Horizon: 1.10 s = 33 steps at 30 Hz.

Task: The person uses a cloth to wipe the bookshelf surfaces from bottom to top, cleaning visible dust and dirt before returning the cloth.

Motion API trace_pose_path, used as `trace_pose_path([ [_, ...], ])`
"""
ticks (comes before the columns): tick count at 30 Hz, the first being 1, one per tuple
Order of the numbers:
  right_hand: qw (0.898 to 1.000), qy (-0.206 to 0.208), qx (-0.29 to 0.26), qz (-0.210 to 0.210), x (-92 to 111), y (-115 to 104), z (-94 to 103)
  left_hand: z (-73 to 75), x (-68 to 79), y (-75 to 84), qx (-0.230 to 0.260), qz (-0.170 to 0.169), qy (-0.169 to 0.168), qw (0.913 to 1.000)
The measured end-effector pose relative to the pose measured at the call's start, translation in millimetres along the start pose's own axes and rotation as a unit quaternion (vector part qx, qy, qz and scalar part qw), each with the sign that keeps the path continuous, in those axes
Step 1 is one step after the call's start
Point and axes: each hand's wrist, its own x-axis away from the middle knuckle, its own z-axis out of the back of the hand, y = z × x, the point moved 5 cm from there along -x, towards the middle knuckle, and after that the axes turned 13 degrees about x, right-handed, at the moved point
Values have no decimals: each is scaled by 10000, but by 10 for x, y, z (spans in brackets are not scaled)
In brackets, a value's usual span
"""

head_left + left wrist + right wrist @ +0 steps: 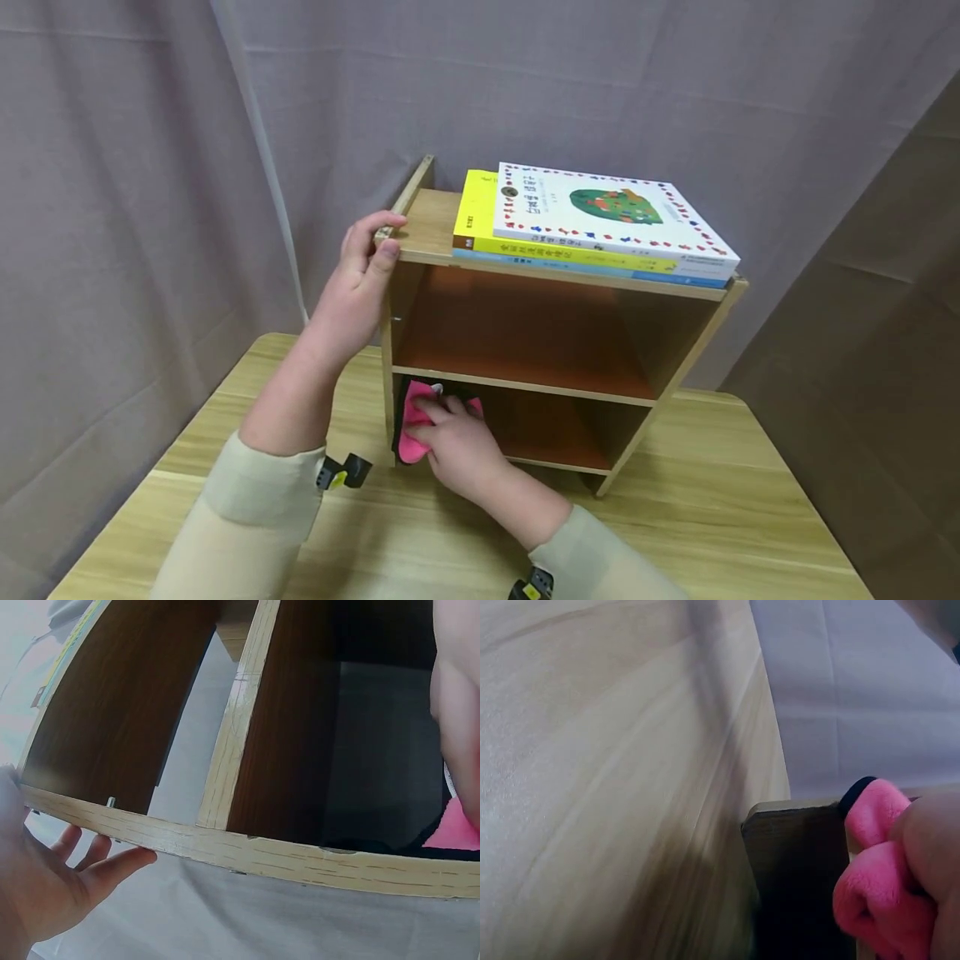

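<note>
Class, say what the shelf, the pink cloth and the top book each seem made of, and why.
Shelf: probably wood-based board, smooth; its pale edges show grain, though solid wood or laminate is unclear.
Pink cloth: soft fabric, perhaps fleece; the surface looks fuzzy and bunches into folds.
Top book: likely paper with a smooth, colour-printed cover; gloss is uncertain.

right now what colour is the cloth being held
The cloth is pink, edged black; clearest in head view.

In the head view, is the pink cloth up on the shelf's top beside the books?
No, the pink cloth is at the lower compartment's left end, well below the books.
</note>
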Motion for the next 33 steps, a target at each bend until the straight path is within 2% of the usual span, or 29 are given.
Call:
trace_pose_path([
  [4,9994,-301,147,1,25,6,3,-32,-1,48,104,-19,-34,9999],
  [9,9976,-696,-63,-7,86,42,-4,-93,53,250,30,42,-78,10000],
  [12,9973,-713,-169,67,115,44,-21,-107,86,330,-101,52,-84,9999],
  [17,9993,-368,-14,18,137,50,-59,-104,112,362,-259,-17,-77,9996],
  [23,9993,278,246,84,156,47,-116,-90,118,355,-212,-13,-39,9998],
  [29,9959,880,59,219,166,35,-108,-73,118,329,-200,49,-28,9998],
  [33,9938,1070,-86,302,165,34,-90,-61,118,318,-141,94,-5,9999],
])
